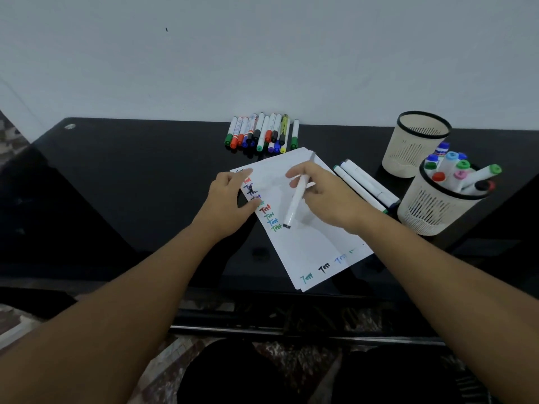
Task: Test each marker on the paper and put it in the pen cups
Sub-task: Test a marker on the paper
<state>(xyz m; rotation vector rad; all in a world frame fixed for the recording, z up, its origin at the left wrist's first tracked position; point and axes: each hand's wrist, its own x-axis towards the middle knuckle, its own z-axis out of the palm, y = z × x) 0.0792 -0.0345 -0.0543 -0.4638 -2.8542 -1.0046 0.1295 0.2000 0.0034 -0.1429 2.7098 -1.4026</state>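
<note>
A white sheet of paper [309,234] lies tilted on the black table, with coloured "Test" words down its left side and along its lower edge. My right hand [323,193] holds a white marker [296,201] slanted over the paper, its dark tip just right of the lowest green word. My left hand [230,199] rests on the paper's left edge with its fingers spread. A cream mesh cup [437,208] at the right holds several capped markers. Behind it stands a second cream cup [417,147]; no marker shows inside it.
Several capped markers [262,132] lie in a row at the back of the table by the wall. Two long white markers [364,182] lie between the paper and the cups. The table's front edge [262,290] runs below the paper.
</note>
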